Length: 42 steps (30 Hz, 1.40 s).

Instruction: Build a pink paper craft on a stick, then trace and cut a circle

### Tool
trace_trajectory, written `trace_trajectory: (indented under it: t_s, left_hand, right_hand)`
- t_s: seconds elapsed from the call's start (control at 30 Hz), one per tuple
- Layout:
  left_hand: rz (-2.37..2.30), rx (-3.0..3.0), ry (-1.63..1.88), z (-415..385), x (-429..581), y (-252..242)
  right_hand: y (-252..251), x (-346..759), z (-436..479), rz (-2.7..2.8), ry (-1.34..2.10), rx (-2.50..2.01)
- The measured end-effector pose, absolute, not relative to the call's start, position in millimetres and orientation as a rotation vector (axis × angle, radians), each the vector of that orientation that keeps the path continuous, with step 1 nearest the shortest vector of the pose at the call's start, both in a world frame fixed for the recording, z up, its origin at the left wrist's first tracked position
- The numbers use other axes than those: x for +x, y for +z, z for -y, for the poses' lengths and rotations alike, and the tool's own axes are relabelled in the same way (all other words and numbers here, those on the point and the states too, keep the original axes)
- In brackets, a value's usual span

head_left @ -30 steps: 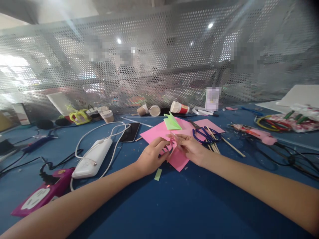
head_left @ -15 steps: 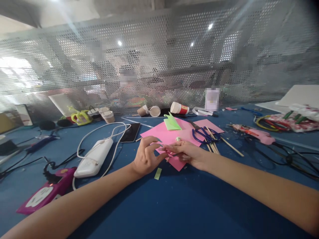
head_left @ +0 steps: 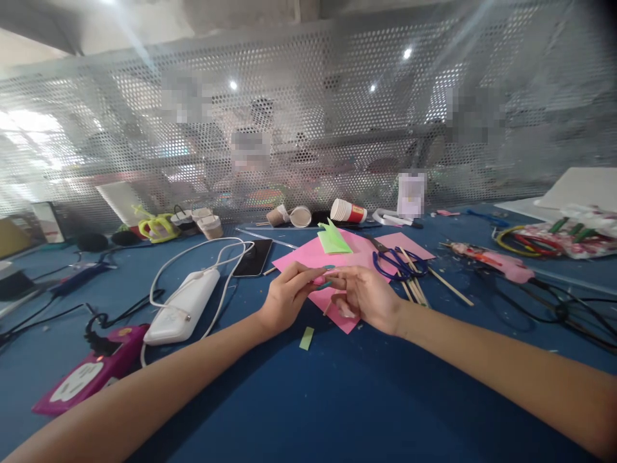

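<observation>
Both my hands meet over the near corner of a pink paper sheet on the blue table. My left hand pinches a small pink piece between thumb and fingertips. My right hand has its fingers curled, its index tip touching the same small piece; what else it holds is hidden. A folded green paper lies on the pink sheet farther back. Blue-handled scissors rest just right of my right hand, over several wooden sticks. A small green scrap lies below my hands.
A white power bank with a cable, a black phone and a magenta device sit to the left. Paper cups lie near the perforated metal screen. A pink glue gun and cables are at right.
My left hand's fingers have closed from spread into a pinch at the right fingertips. Both hands have lifted slightly off the pink sheet.
</observation>
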<state>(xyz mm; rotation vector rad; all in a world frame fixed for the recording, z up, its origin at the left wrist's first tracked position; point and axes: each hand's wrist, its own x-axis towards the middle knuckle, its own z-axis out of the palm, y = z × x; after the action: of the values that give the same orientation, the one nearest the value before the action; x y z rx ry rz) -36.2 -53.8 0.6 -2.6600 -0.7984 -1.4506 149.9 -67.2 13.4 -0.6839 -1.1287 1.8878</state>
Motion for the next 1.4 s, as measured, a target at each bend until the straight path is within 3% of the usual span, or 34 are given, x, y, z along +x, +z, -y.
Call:
trace_trajectory:
  t_s: [0.37,0.87,1.1,1.4]
  left_hand:
    - [0.937,-2.836,-1.551,45.5,-37.7,5.3]
    - [1.498,-3.034,-2.297,40.8,-32.7,3.9]
    - [1.703,-2.887,-2.653,40.8,-26.0,-0.1]
    - [1.803,-2.918,-2.717,48.1,-22.9,2.3]
  right_hand:
    - [8.8,149.4,68.0,1.005,2.139,-0.441]
    - [-4.8,138.8,77.0,1.24,1.97,-0.388]
    - [-2.5,144.1,73.6,1.518,1.735,-0.579]
    - [4.1,153.9,69.6,2.031,1.2,-0.557]
